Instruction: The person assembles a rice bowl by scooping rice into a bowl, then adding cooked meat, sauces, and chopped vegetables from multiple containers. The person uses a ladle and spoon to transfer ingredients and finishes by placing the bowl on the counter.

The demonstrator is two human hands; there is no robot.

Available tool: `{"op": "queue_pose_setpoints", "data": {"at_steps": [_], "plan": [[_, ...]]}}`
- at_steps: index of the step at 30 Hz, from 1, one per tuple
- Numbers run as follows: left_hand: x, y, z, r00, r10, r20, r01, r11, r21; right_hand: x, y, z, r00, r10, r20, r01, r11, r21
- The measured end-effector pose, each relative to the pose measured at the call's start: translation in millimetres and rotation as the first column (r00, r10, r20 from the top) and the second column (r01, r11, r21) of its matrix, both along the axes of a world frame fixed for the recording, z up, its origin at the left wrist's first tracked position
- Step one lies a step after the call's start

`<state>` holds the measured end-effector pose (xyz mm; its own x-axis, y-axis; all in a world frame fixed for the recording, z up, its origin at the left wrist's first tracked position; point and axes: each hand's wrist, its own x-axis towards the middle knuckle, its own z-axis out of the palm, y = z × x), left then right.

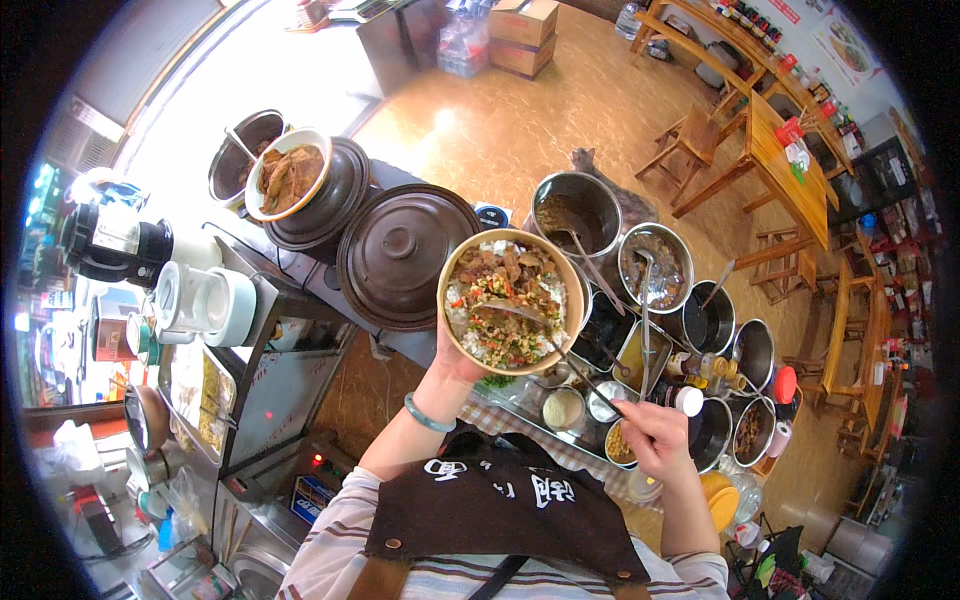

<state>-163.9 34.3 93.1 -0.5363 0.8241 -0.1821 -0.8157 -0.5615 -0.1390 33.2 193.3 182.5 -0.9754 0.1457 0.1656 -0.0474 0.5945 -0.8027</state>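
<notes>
My left hand holds a round paper bowl from below and its side. White rice lies in the bowl, topped with braised meat pieces and a chopped mix with red and green bits. My right hand grips the dark handle of a metal spoon, whose bowl rests on or just over the food. Left of the paper bowl stands a large brown lidded clay pot. To its right are steel pots with ladles in them.
A white bowl of brown food sits on another dark lidded pot. Sauce bottles, condiment tubs and a glass jar stand around me. Beyond the counter are a cat, wooden stools, a wooden table and cardboard boxes.
</notes>
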Motion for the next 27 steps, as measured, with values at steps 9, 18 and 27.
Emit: {"op": "queue_pose_setpoints", "data": {"at_steps": [9,18,27], "plan": [[-2.0,0.3,-8.9,0.995,0.023,-0.094,-0.028,0.998,-0.049,9.7,-1.4,-2.9,0.980,-0.184,0.082,0.190,0.979,-0.069],[2.1,0.5,-20.1,0.989,0.076,-0.128,-0.084,0.995,-0.056,3.4,-7.6,-2.4,0.980,-0.178,0.089,0.182,0.982,-0.045],[1.2,4.5,-21.2,0.995,0.044,-0.090,-0.050,0.996,-0.071,-9.4,-17.6,-2.8,0.995,-0.076,0.069,0.077,0.997,-0.014]]}}
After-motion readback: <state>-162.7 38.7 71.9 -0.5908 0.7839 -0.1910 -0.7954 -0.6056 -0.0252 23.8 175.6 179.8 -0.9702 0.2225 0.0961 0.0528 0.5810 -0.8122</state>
